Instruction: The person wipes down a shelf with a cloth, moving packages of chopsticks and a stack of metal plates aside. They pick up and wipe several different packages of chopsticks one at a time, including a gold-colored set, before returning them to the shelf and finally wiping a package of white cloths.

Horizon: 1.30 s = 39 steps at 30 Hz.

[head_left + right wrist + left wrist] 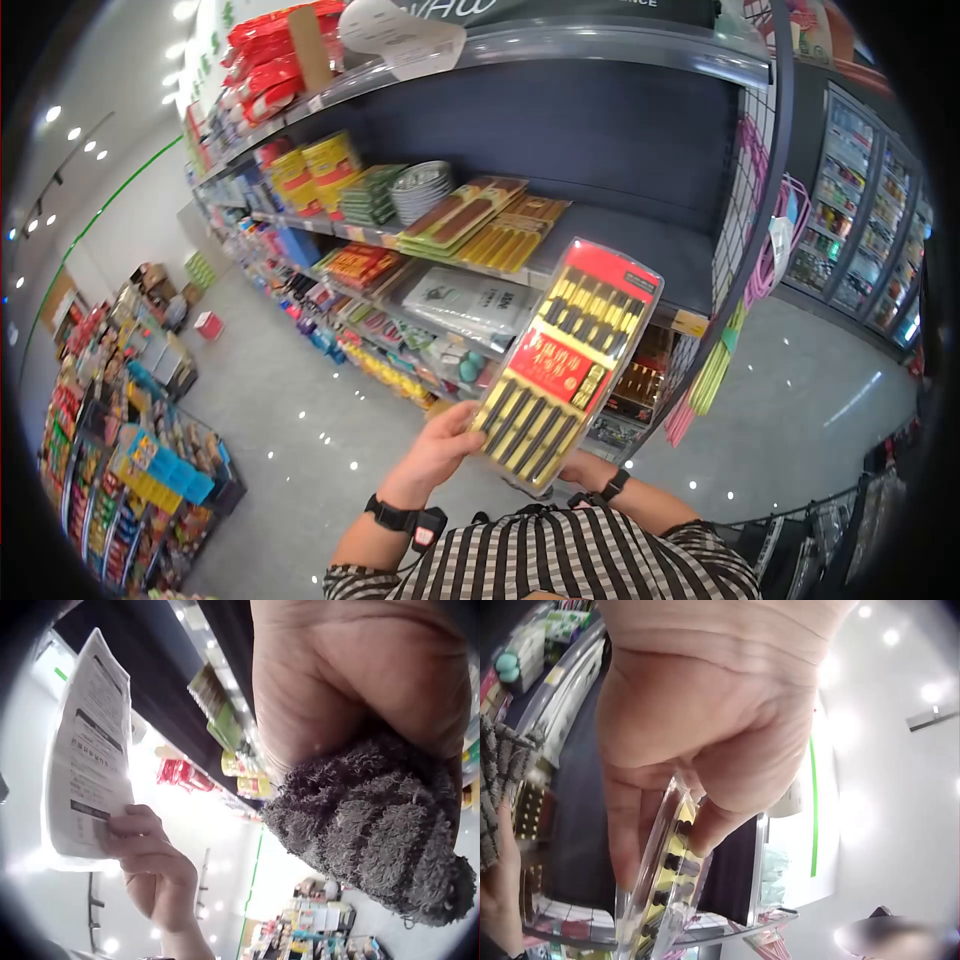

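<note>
In the head view my left hand [445,447] pinches the lower left edge of a pack of chopsticks [562,368]. The pack is clear plastic over black and gold sticks, with a red top and red label, tilted with its front toward me. From the left wrist view, thumb and fingers sit on both faces of the pack [676,862]. The right wrist view shows its printed white back. My right hand [360,671] grips a bunched grey fluffy cloth [375,825]. In the head view most of the right hand is hidden behind the pack.
Ahead is a dark shelf [640,250] bearing more chopstick packs [515,232], stacked bowls [422,190] and yellow canisters [330,165]. A wire side panel [735,220] with pink hangers [790,235] stands at right. Glass-door fridges [860,210] are farther right, with a stocked display [130,450] at left.
</note>
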Tool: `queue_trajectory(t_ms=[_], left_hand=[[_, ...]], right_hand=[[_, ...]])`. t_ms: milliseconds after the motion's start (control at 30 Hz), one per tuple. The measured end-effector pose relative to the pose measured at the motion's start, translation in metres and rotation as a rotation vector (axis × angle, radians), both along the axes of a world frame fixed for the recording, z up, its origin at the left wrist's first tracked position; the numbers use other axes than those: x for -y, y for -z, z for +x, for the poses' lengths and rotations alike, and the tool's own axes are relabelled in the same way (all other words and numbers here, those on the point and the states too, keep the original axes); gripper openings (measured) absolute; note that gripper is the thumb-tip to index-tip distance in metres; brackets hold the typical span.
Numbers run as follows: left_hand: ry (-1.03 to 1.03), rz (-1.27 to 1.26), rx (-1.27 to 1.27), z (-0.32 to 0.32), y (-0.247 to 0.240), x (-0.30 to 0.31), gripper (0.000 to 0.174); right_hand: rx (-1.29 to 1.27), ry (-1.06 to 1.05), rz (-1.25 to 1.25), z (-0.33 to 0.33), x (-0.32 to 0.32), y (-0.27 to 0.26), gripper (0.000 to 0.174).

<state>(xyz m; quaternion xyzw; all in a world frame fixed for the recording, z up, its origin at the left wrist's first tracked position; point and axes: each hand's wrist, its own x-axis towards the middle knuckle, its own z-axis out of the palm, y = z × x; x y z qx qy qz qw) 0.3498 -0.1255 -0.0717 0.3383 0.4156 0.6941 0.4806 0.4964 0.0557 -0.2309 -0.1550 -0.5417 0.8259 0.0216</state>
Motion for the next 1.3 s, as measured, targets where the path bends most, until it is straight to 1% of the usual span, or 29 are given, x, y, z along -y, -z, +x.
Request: queue_trajectory(t_ms=[100,133,167,233,267,300,367,467,500,567,633,667,733,767,833,867,933,1067,1133,1167,1300], left_hand=[[0.064,0.0,0.071,-0.013,-0.018,-0.055,0.047],[0.087,-0.004,0.084,-0.02,-0.024,-0.07,0.046],[0.11,-0.007,0.096,-0.026,-0.031,-0.085,0.046],[0.113,-0.001,0.121,-0.031,-0.043,-0.112,0.039],[0.118,0.019,0.141,-0.035,-0.044,-0.126,0.037],[0.122,0.037,0.162,-0.039,-0.047,-0.137,0.035],[0.117,0.03,0.148,-0.045,-0.055,-0.155,0.032],[0.096,0.035,0.124,-0.05,-0.061,-0.177,0.029],[0.083,0.049,0.114,-0.052,-0.062,-0.181,0.029],[0.106,0.037,0.107,-0.06,-0.057,-0.188,0.031],[0.018,0.042,0.201,-0.063,-0.052,-0.193,0.03],[0.024,0.038,0.199,-0.062,-0.048,-0.193,0.03],[-0.022,0.111,0.287,-0.057,-0.045,-0.188,0.03],[-0.018,0.109,0.286,-0.055,-0.046,-0.185,0.03],[0.139,0.062,0.208,-0.048,-0.051,-0.176,0.03],[0.136,0.059,0.214,-0.048,-0.049,-0.177,0.03],[0.086,0.097,0.188,-0.05,-0.046,-0.183,0.027],[0.012,0.108,0.232,-0.043,-0.045,-0.19,0.024],[-0.05,0.114,0.253,-0.041,-0.043,-0.193,0.015],[-0.046,0.11,0.254,-0.04,-0.041,-0.194,0.015],[-0.089,0.103,0.244,-0.039,-0.038,-0.2,0.019]], right_hand=[[0.095,0.015,-0.091,0.002,-0.01,-0.003,0.045],[0.115,0.076,-0.068,0.012,-0.006,-0.018,0.045],[0.121,0.093,-0.063,0.016,-0.008,-0.021,0.045],[0.174,0.125,-0.222,0.025,-0.011,-0.022,0.047],[0.172,0.184,-0.206,0.026,-0.011,-0.018,0.047],[0.175,0.199,-0.205,0.028,-0.01,-0.018,0.047],[0.21,0.297,-0.237,0.032,-0.007,-0.018,0.047],[0.229,0.352,-0.23,0.035,-0.005,-0.006,0.046],[0.23,0.357,-0.234,0.036,-0.003,-0.008,0.046],[0.149,0.386,-0.283,0.037,0.003,-0.017,0.045],[0.151,0.394,-0.287,0.037,0.006,-0.022,0.045],[0.157,0.4,-0.287,0.037,0.007,-0.022,0.044],[0.16,0.407,-0.3,0.039,0.007,-0.008,0.044],[0.164,0.408,-0.31,0.039,0.006,-0.001,0.044],[0.171,0.422,-0.317,0.041,0.006,0.005,0.044],[0.18,0.431,-0.321,0.042,0.007,0.008,0.045],[0.191,0.423,-0.319,0.045,0.007,0.011,0.045],[0.196,0.42,-0.292,0.048,0.006,0.011,0.045],[0.226,0.421,-0.273,0.05,0.008,-0.003,0.045],[0.254,0.418,-0.249,0.052,0.01,-0.007,0.046],[0.23,0.458,-0.294,0.059,0.011,0.011,0.045]])
